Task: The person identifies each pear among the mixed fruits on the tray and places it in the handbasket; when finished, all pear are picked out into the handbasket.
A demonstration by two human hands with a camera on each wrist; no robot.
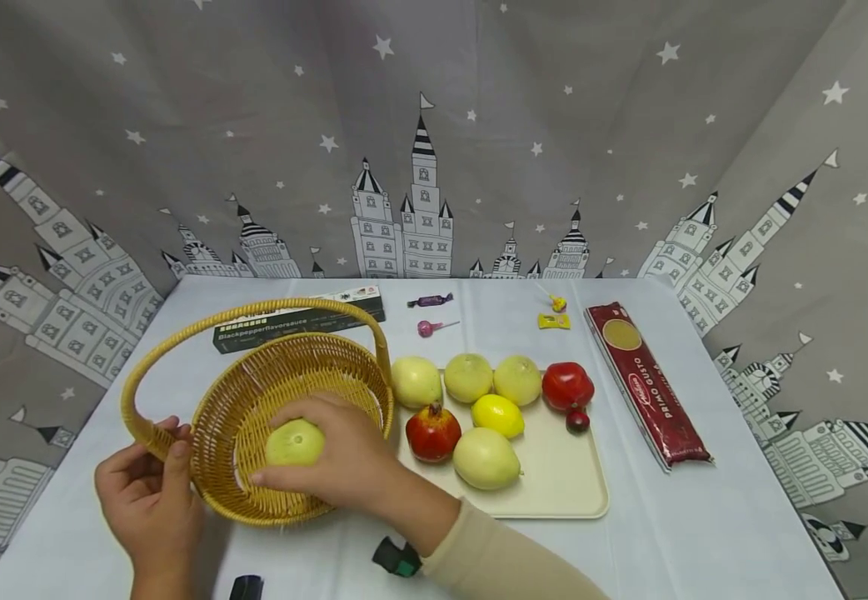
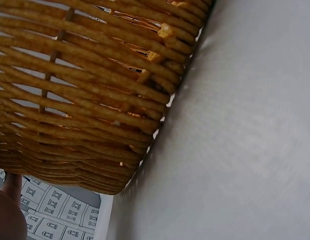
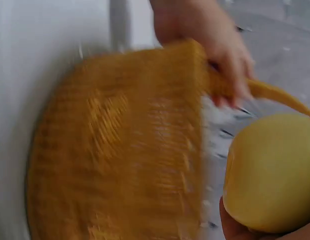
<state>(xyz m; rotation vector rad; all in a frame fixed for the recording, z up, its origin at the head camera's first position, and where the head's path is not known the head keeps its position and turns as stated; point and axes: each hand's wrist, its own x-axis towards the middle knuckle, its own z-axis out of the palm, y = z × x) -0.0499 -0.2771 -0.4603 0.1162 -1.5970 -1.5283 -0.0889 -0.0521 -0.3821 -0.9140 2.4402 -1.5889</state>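
Note:
A round yellow-green fruit [image 1: 295, 443] is in my right hand [image 1: 347, 458], thumb on one side and fingers on the other, within the outline of the wicker basket [image 1: 218, 408]. The right wrist view shows this fruit [image 3: 272, 172] large beside the blurred basket [image 3: 120, 150]. At the basket's left side, my left hand [image 1: 152, 496] grips the lower end of its arched handle [image 1: 142, 425]. The left wrist view has the woven basket wall [image 2: 85, 100] close up, with only a bit of finger [image 2: 7, 215] at the corner.
Right of the basket lies a cream tray [image 1: 554, 492] with pale yellow fruits, a lemon [image 1: 497, 416], pomegranates [image 1: 433, 433] and a small dark-red fruit [image 1: 577, 421]. A black sauce box [image 1: 306, 321], candies [image 1: 430, 301] and a red packet [image 1: 647, 383] lie around them.

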